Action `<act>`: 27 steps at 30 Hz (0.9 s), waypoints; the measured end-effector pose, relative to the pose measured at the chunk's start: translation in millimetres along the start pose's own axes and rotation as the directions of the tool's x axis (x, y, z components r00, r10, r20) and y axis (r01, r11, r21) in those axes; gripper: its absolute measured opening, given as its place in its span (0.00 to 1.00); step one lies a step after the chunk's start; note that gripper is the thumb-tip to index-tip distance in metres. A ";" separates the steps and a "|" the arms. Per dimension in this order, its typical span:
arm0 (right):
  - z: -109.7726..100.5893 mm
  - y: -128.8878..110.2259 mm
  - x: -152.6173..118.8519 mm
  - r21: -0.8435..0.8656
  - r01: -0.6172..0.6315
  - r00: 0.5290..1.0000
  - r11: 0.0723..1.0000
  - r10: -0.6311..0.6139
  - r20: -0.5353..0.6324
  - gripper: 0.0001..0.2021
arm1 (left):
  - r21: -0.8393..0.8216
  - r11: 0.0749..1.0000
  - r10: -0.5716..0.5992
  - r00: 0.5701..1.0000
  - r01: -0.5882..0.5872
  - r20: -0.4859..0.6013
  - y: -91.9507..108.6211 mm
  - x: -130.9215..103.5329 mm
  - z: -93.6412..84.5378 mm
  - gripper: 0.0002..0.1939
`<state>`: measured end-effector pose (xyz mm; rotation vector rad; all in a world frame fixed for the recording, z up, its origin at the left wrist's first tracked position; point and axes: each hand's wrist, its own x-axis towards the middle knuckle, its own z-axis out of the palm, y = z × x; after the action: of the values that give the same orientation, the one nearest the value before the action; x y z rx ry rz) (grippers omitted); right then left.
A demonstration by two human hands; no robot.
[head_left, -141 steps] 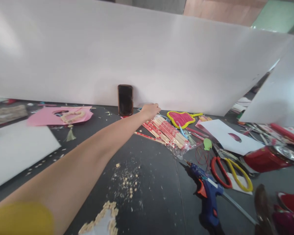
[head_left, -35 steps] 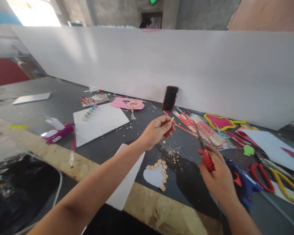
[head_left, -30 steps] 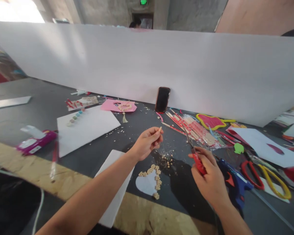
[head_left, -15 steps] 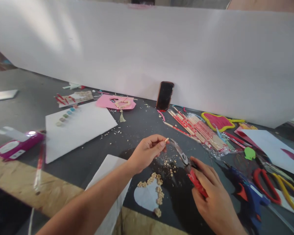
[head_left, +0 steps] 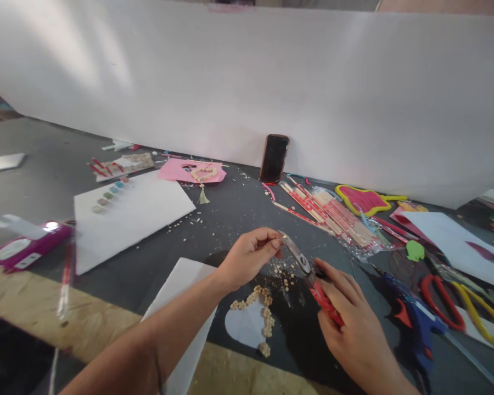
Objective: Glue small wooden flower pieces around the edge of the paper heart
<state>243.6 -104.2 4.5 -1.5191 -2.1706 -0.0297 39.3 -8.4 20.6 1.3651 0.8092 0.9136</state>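
My left hand pinches a short pale stick between thumb and fingertips, with only its end showing. Around the red handles of the pliers my right hand is closed. The metal jaws reach the stick's end, right at my left fingertips. Below my hands, small tan pieces form a partial border along the top and right side of a pale paper shape. Loose crumbs and bits are scattered on the dark table under the pliers.
Behind my hands a phone leans on a white panel. Patterned sticks lie behind right. A blue glue gun and scissors are at right. White sheets and a magenta device sit at left.
The pliers and my right hand have moved slightly left, bringing the jaws to the stick's end. Less of the stick shows now. The whole view has shifted a little.
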 end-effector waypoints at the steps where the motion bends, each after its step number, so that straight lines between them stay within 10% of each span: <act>1: 0.1 -0.1 0.1 -0.001 0.001 1.000 1.000 -0.001 0.002 0.19 | 0.004 1.000 0.006 1.000 -0.006 0.002 0.0 0.0 0.2 0.14; 27: 0.5 -3.0 -0.6 0.000 -0.052 0.998 0.999 0.052 0.022 0.16 | 0.091 0.992 0.087 0.996 -0.087 0.004 -0.8 -1.0 0.0 0.13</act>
<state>240.8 -105.7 4.6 -1.5820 -2.1464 0.0050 38.9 -9.3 19.8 1.4890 0.8046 0.9539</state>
